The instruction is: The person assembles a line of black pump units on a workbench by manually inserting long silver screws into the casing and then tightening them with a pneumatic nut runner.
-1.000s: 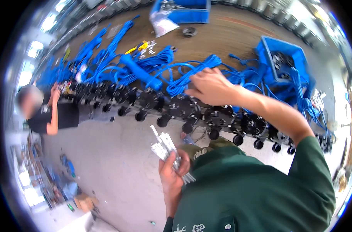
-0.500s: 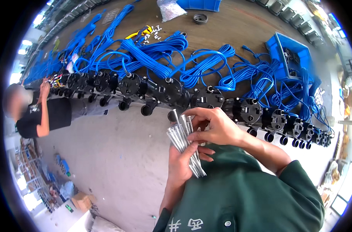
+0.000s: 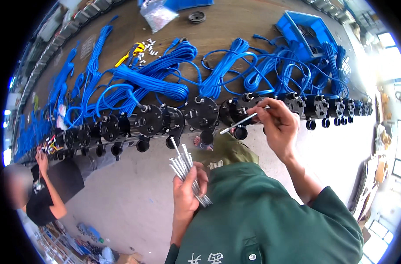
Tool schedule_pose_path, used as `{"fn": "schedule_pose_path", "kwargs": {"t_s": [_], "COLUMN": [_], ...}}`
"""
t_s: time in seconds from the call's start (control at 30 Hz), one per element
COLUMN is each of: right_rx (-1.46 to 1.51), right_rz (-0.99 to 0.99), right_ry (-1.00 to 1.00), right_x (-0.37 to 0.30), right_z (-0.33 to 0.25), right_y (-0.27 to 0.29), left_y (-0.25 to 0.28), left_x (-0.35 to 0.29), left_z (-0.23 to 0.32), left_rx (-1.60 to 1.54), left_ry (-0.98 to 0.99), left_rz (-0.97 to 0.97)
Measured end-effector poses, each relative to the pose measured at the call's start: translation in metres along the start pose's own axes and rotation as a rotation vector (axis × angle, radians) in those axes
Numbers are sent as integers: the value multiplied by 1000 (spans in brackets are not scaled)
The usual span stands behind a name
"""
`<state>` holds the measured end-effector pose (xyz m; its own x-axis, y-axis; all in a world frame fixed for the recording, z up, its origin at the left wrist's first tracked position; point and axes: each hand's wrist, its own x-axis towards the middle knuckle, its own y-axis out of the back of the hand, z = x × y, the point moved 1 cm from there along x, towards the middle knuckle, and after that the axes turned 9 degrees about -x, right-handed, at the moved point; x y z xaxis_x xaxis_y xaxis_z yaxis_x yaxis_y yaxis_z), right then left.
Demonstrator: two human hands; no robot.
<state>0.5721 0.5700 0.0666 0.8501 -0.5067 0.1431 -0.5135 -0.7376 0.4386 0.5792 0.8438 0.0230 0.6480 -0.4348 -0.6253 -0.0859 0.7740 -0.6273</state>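
Observation:
My left hand (image 3: 187,191) is closed round a bundle of long silver bolts (image 3: 181,166), whose heads stick up above the fingers. A single long silver bolt (image 3: 239,123) is pinched between the thumb and fingers of my right hand (image 3: 279,127). It slants down to the left, in front of a row of black round motor-like housings along the table edge. Nearest to it is one black housing (image 3: 229,111), partly hidden by my right hand. Another black housing (image 3: 201,112) with a round end cap sits just to the left.
Blue cable coils (image 3: 222,72) lie on the brown table (image 3: 235,26) behind the housings. A blue bin (image 3: 290,37) holds dark parts. Yellow-handled pliers (image 3: 131,53) lie beside small white pieces. At the left, a co-worker's hand (image 3: 42,162) is at coloured wires.
My right hand has drawn away from the bundle with one bolt, moving up and right to the housings. My left hand with the bundle has shifted slightly left and down in view.

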Motion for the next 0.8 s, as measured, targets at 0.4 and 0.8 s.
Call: {"fn": "schedule_pose_path", "kwargs": {"t_s": [0.4, 0.8], "right_rx": [-219, -253], "right_rz": [93, 11], "right_ry": [473, 554], "right_x": [8, 15], "right_z": [17, 7], "right_y": [-29, -32], "left_y": [-20, -3], "left_x": [8, 3], "left_z": [14, 4], "left_rx": [15, -26], "left_ry": [18, 43], "left_rz": [-96, -38]}}
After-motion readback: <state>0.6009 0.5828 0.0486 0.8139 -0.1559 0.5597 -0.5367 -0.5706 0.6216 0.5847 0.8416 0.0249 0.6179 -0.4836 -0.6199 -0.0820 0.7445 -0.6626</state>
